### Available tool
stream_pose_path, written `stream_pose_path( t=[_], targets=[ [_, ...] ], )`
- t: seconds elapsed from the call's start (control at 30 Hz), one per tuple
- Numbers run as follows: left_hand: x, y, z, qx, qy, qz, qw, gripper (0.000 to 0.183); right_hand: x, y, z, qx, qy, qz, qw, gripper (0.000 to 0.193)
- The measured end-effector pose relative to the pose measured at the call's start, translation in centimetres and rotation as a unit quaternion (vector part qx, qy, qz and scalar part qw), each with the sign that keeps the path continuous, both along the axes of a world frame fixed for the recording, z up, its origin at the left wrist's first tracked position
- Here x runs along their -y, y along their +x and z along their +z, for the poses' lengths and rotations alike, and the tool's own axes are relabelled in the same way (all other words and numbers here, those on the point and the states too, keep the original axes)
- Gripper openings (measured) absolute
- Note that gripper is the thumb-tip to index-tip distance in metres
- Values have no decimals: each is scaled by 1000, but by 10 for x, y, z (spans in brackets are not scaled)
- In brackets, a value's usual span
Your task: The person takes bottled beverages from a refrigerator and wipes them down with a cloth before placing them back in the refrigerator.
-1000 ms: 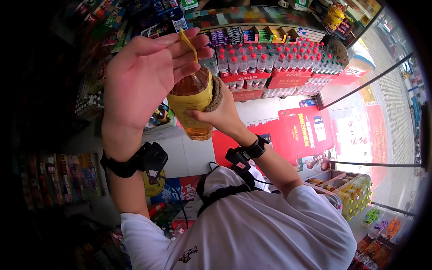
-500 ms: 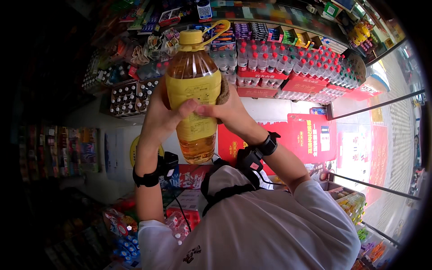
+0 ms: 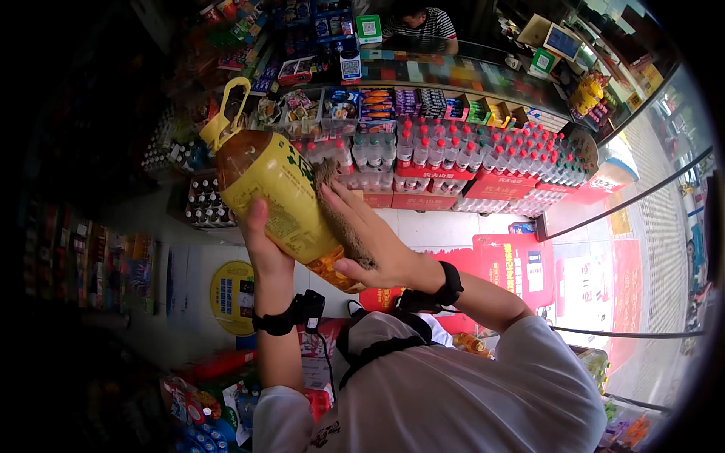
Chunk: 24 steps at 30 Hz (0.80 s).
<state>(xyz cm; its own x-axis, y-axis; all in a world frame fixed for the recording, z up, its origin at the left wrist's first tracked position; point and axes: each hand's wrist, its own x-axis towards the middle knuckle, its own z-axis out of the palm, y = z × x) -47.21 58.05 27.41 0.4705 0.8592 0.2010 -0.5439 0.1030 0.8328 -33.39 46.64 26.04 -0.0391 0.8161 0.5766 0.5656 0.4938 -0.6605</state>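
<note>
A large bottle of cooking oil [image 3: 283,200], with a yellow label and a looped yellow handle at its cap [image 3: 220,128], is held up in front of me. It tilts, its cap toward the upper left. My left hand [image 3: 266,240] grips the bottle's left side, thumb on the label; its other fingers are hidden behind it. My right hand [image 3: 377,238] presses a brown cloth [image 3: 347,226] along the bottle's right side, fingers stretched over the cloth and thumb near the base.
Cases of red-capped water bottles [image 3: 434,155] stand before a glass counter [image 3: 453,72], with a person in a striped shirt [image 3: 434,26] behind it. Dark bottles [image 3: 204,204] stand in a crate at left. Red mats [image 3: 513,264] cover floor at right. Packaged goods [image 3: 192,408] lie lower left.
The bottle has gone from nearly upright to tilted, its cap swinging left and down. My right hand has slid with the cloth down its right side. The counter person has come into view.
</note>
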Motion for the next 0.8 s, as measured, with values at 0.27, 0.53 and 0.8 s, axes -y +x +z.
stream_pose_path(
  t=[0.27, 0.53, 0.8],
  targets=[
    [25, -1, 8, 53, -108, 101, 988, 68, -62, -11, 66, 82, 81, 103, 988, 67],
    [-13, -47, 14, 18, -28, 177, 984, 71, 7, -22, -28, 7, -126, 90, 988, 81],
    [-17, -39, -2, 31, 10, 48, 998, 56, -72, -53, 66, 167, 64, 24, 984, 81]
  ],
)
